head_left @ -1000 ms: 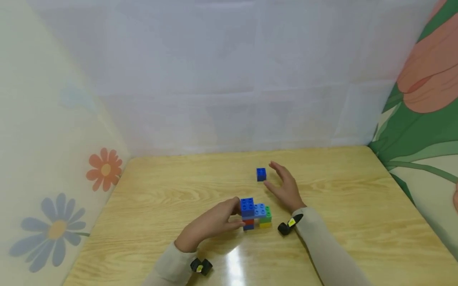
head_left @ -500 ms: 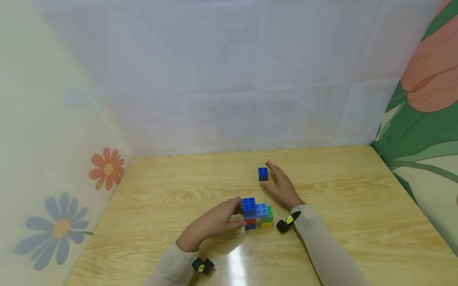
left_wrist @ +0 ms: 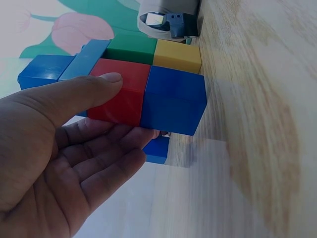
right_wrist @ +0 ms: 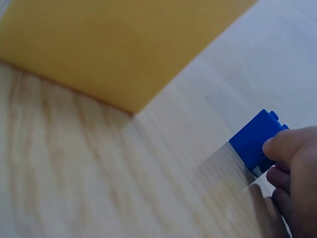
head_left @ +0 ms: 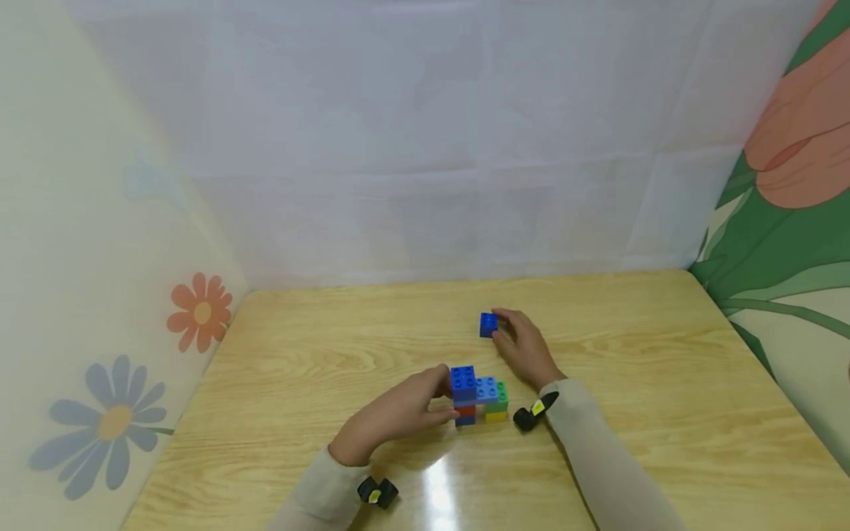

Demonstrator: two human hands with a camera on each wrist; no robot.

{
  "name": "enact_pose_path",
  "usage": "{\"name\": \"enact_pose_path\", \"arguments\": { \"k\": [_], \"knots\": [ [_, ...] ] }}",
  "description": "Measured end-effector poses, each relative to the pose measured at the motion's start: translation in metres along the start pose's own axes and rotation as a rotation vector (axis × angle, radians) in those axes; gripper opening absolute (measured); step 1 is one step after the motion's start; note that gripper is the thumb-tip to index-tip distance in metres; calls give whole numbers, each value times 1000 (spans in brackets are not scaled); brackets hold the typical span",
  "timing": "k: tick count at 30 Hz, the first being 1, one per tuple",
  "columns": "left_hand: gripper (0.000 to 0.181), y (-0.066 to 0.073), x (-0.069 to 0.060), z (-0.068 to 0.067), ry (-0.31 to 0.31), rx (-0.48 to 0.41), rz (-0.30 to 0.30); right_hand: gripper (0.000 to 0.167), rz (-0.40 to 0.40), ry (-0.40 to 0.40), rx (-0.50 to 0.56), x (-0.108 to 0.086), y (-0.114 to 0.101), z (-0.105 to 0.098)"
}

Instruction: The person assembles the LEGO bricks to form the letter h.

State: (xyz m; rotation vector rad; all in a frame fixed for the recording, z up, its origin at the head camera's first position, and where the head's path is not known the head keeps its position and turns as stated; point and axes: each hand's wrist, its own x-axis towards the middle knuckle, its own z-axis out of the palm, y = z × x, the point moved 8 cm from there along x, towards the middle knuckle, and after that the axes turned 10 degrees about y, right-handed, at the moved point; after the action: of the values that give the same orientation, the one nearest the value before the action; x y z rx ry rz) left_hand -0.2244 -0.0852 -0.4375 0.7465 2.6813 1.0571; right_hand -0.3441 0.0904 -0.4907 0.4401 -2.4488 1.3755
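My left hand (head_left: 401, 409) holds a toy-brick build, its thumb on the red brick (left_wrist: 119, 91) and its fingers behind. Under the red brick is a dark blue brick (left_wrist: 173, 99). A light blue brick (head_left: 487, 389) bridges from this column to a green brick (head_left: 502, 397) over a yellow brick (left_wrist: 177, 55). Another blue brick (head_left: 462, 383) tops the left column. Farther back, my right hand (head_left: 527, 350) pinches a loose blue brick (head_left: 488, 324) between thumb and fingers. Its thumb presses one side in the right wrist view; fingertips behind are hidden.
Both hands work over a wood-grain table (head_left: 299, 398). A white sheet (head_left: 412, 147) hangs behind the table, and flower-patterned panels (head_left: 790, 243) stand at the sides. The yellow brick looms close in the right wrist view.
My right hand's fingers have closed from a spread pose beside the loose blue brick to a pinch on it. The left hand and the build stay nearly still.
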Motion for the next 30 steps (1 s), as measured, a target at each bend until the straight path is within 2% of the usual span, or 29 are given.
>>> {"name": "enact_pose_path", "arguments": {
  "k": [9, 19, 23, 27, 30],
  "knots": [
    [28, 0, 0, -1, 2, 6, -3, 44, 35, 20, 34, -2, 2, -2],
    [29, -1, 1, -1, 8, 16, -6, 46, 59, 101, 243, -12, -7, -14],
    [29, -2, 0, 1, 9, 8, -12, 45, 47, 134, 310, -15, -12, -17],
    [28, -2, 0, 0, 14, 1, -14, 44, 38, 161, 434, -16, -21, -22],
    [28, -1, 0, -1, 18, 3, -9, 42, 0, 186, 518, -16, -33, -28]
  ]
}}
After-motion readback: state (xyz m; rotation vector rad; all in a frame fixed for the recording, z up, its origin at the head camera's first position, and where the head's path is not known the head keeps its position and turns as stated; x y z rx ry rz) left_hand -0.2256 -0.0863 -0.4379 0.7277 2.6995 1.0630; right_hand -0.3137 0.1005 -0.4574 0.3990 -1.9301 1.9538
